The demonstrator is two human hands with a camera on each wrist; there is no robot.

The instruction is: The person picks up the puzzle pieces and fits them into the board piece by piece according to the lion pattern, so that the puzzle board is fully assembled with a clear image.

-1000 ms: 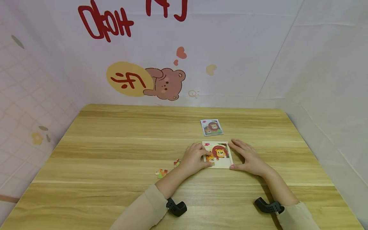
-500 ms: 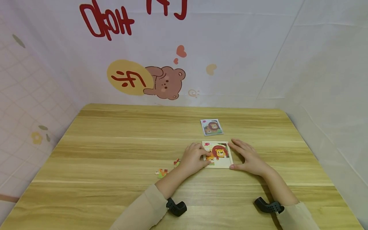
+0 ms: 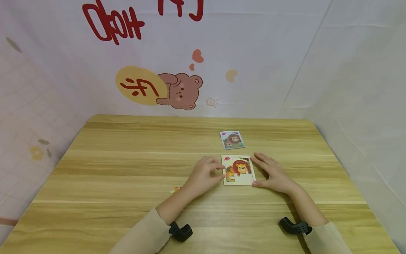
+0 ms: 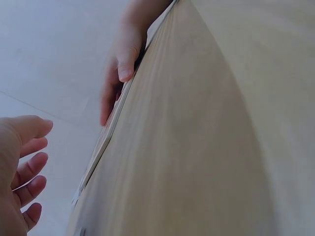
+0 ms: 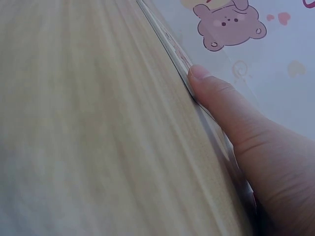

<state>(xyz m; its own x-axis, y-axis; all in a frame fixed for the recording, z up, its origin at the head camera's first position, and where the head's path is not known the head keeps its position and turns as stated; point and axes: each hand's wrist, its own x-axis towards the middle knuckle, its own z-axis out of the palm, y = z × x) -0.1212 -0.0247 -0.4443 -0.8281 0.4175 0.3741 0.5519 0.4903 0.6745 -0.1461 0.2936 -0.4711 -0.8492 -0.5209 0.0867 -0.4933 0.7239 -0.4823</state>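
Observation:
A shallow wooden jigsaw tray [image 3: 245, 180] lies flat on the table in the head view. Puzzle pieces [image 3: 242, 167] showing a lion and a cub fill its upper and left parts; the lower right shows bare wood. Just off the tray's left edge is my left hand [image 3: 205, 176], thumb and fingers apart with nothing between them. My right hand [image 3: 275, 175] spans the right edge, thumb at the lower corner and fingertips near the upper one. The right wrist view shows that thumb [image 5: 216, 93] against the edge. A loose piece [image 3: 175, 189] is partly covered by my left forearm.
Beyond the tray lies a picture card [image 3: 232, 140] with the same lion scene. The wooden table [image 3: 127, 141] meets a white printed backdrop [image 3: 260, 53] at the back and sides. Black wrist cameras [image 3: 180, 231] sit on both wrists.
My left hand has let go of the tray's left side and drawn back left, uncovering the cub piece. One loose piece is now hidden behind that hand and forearm. The right hand stays put.

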